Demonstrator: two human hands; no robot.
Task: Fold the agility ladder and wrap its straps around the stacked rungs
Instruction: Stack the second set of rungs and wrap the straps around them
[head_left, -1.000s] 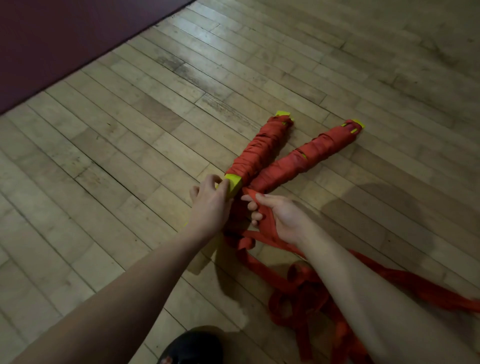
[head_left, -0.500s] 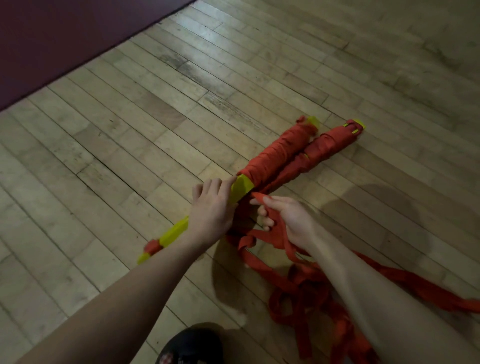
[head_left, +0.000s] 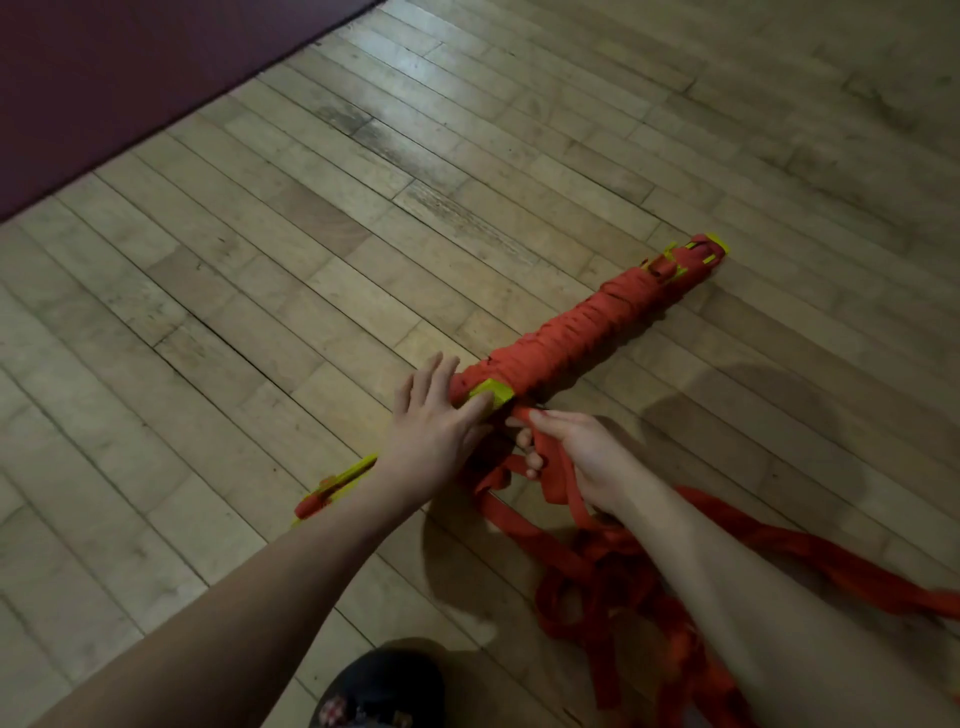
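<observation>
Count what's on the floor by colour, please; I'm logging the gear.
Red: 2, the wrapped bundle and the loose straps.
Yellow: 1, the bare rung.
Black: 1, the shoe.
Total: 4.

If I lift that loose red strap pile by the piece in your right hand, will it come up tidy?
Probably not. The loose red webbing straps lie limp in tangled loops, so they would likely trail and snag. The right hand pinches only one fold; the rest looks free to slide.
</observation>
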